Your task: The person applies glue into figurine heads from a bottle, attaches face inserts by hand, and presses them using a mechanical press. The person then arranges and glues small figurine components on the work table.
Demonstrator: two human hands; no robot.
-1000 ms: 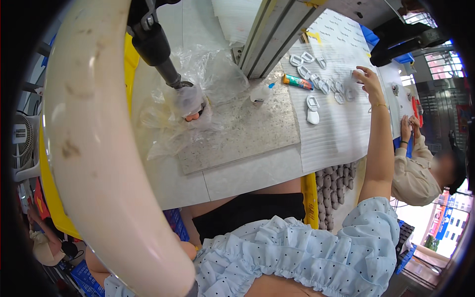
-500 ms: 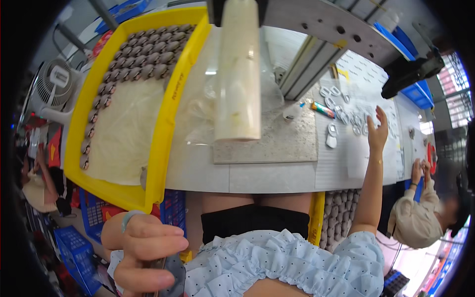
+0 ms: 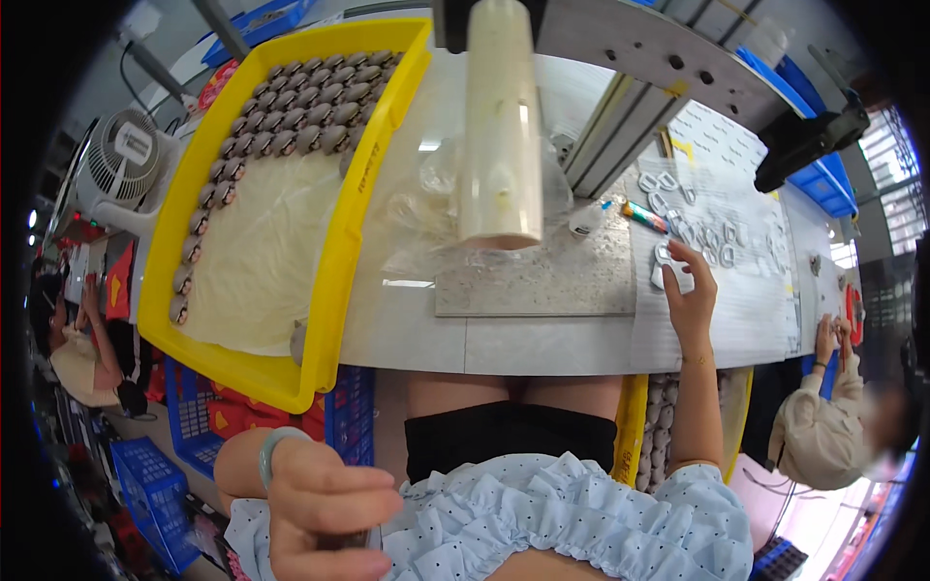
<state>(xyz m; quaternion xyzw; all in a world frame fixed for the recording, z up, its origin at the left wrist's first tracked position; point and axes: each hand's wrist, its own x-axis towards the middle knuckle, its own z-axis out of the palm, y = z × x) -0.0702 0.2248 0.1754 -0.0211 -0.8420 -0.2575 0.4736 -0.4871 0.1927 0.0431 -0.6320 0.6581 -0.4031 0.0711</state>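
Note:
My left hand [image 3: 334, 499], with a pale bangle [image 3: 276, 450] at its wrist, is raised close in front of my body at the lower left. Its fingers are curled together round something I cannot make out; only a dark sliver shows between them. My right hand [image 3: 696, 290] is over the right part of the table, fingers bent and apart. By its thumb lies a small white ring-shaped part [image 3: 659, 277]. Several similar grey-white ring parts [image 3: 712, 237] lie scattered on a white sheet just beyond. A colourful tube [image 3: 644, 216] and a small white bottle [image 3: 582, 225] are nearby.
A large yellow tray [image 3: 339, 281] on the left holds rows of grey rounded pieces [image 3: 308, 116]. A clear film roll [image 3: 499, 136] hangs over the table before a metal post [image 3: 625, 131]. A fan [image 3: 126, 155] stands far left. A co-worker [image 3: 823, 416] sits at right.
My right hand has moved left and nearer, from beyond the scattered parts to the white one. The grey thing visible in my left hand earlier is now mostly hidden. The view has shifted slightly.

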